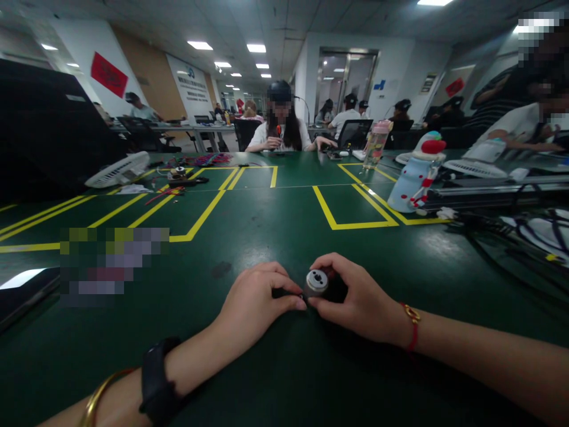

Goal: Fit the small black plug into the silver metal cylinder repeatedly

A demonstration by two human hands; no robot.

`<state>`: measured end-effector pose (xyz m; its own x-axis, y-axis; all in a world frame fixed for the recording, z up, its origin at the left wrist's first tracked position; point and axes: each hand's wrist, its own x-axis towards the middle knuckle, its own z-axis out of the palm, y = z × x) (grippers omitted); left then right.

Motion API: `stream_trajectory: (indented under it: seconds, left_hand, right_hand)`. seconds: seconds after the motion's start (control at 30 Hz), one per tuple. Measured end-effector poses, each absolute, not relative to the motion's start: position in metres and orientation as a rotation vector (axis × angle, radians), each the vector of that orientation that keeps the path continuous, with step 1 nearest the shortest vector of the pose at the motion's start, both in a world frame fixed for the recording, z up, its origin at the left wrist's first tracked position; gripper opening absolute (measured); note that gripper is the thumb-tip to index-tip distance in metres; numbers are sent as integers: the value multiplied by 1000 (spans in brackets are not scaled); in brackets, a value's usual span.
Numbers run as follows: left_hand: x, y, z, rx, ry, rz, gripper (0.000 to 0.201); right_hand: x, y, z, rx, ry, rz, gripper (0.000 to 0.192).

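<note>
Two bare hands meet over a small round metal part point(317, 282) near the front edge of a green worktable point(275, 225) marked with yellow tape lines point(355, 224). The right hand point(355, 299) wraps its fingers around the part, its silver face with a centre hole turned up; a dark piece attached behind the part is mostly hidden by the hand. The left hand point(255, 305) pinches a black bit at the part's left side between thumb and curled fingers (what that bit is cannot be made out). A black watch point(156, 379) and a gold bangle point(100, 394) sit on the left wrist, a red cord bracelet point(412, 326) on the right. Farther back lie a white fan point(119, 170) and a pale blue bottle point(415, 178). Across the table sits a person point(281, 127).
</note>
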<state>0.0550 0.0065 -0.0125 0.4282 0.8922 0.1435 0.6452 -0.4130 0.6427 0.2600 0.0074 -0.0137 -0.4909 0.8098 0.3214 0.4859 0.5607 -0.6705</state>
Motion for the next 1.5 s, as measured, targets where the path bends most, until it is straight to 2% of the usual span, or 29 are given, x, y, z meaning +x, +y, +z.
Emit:
stream_trajectory:
  seconds: [0.13,0.3,0.47,0.53,0.57,0.63,0.67,0.7,0.8,0.9,1.03,1.17,1.3,1.5]
  left_hand:
    - [36,14,3,2089,1406,736,31]
    - [6,36,7,1935,1669,779,41]
    - [0,46,-2,1846,1708,775,41]
    - [1,45,-2,1844,1698,773,39]
    - [2,45,-2,1843,1697,773,39]
    - [2,44,-2,1844,1700,776,38]
    - [2,44,-2,1845,1701,777,37]
    - [2,44,-2,1846,1703,777,37]
    - [0,45,-5,1855,1692,772,36]
    - [-1,46,-7,1883,1675,780,36]
    - [0,47,-8,1897,1681,769,36]
    - [0,46,-7,1900,1698,758,36]
    - [-1,46,-8,1899,1710,754,36]
    - [-2,46,-10,1905,1699,761,36]
  right_hand:
    - [289,37,8,-1335,-2121,400,35]
    - [385,104,41,-2087,-2102,10,37]
    - [473,134,49,-2445,-1965,50,25]
    - [481,135,48,-2483,-1930,52,32]
    - [476,133,47,-2497,-1903,15,43]
    - [449,123,42,-2399,-1904,-139,65]
    - [428,115,39,-2249,-1966,-208,70]
    - [402,105,35,-2044,-2052,-278,70]
    - [320,63,18,-1177,-2481,-66,51]
    - [264,25,0,-827,-2657,130,45]
    - [256,16,-10,-813,-2666,316,28]
    - [279,31,3,-967,-2533,352,26]
    - [279,27,8,-901,-2607,392,37]
    - [257,18,-5,-866,-2700,403,25]
